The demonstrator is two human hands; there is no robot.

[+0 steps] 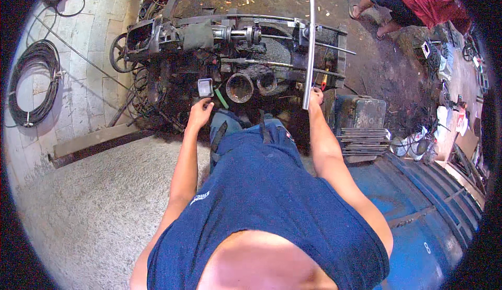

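My left hand (200, 113) is at the near side of a machine, its fingers curled. Just beyond the fingertips sits a small square grey container (205, 88); whether they touch it I cannot tell. A green strip (221, 99) lies to the right of that hand. My right hand (316, 97) is closed, beside the lower end of a long bright metal rod (311, 39) that runs up out of view. A small tool with red and yellow parts (324, 82) shows just past the right fist. What that fist holds is hidden.
The greasy machine (196, 36) with guide rods and a handwheel (121, 53) spans ahead. Round metal openings (239, 88) face me. A dark metal box (361, 111) and stacked thin rods (363, 141) stand right, near a blue panel (418, 238). Coiled cable (34, 83) lies left; another person (418, 2) is far right.
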